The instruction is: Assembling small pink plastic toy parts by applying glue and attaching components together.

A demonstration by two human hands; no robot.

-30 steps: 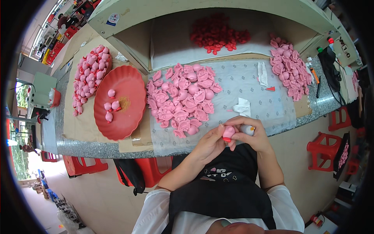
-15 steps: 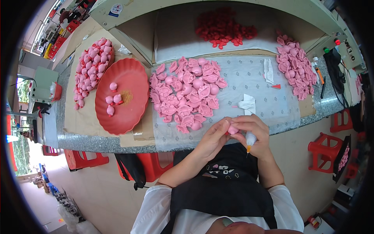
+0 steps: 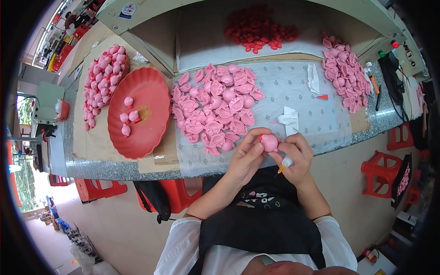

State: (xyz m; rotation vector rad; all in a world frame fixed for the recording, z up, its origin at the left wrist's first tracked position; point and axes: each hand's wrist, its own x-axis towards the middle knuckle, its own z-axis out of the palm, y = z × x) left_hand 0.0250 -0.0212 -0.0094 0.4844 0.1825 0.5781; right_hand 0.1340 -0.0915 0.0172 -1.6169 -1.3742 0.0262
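My left hand point(image 3: 244, 160) is closed on a round pink ball-shaped piece point(image 3: 269, 143), with a bit of red at its upper left. Against the piece's right side rest fingertips of my right hand point(image 3: 299, 159). That same hand also grips a small white needle-tip bottle point(image 3: 287, 162), its orange nozzle and thin needle pointing down to the left. Both hands hover at the table's near edge, above my black apron. Just left of them spreads a heap of pink ruffled pieces and balls point(image 3: 215, 107) on patterned white paper point(image 3: 279, 85).
A red scalloped tray point(image 3: 153, 130) holds several pink balls with red parts. Beyond it stands a heaped pile of similar balls point(image 3: 103, 82). Red pieces point(image 3: 259, 30) lie in the booth, and more pink pieces point(image 3: 346, 78) at right. A crumpled white tissue point(image 3: 288, 120) sits near my hands.
The pink piece has turned and its round side now shows. My left fingers have shifted around it. The bottle's needle has swung leftward. The whole view has shifted slightly.
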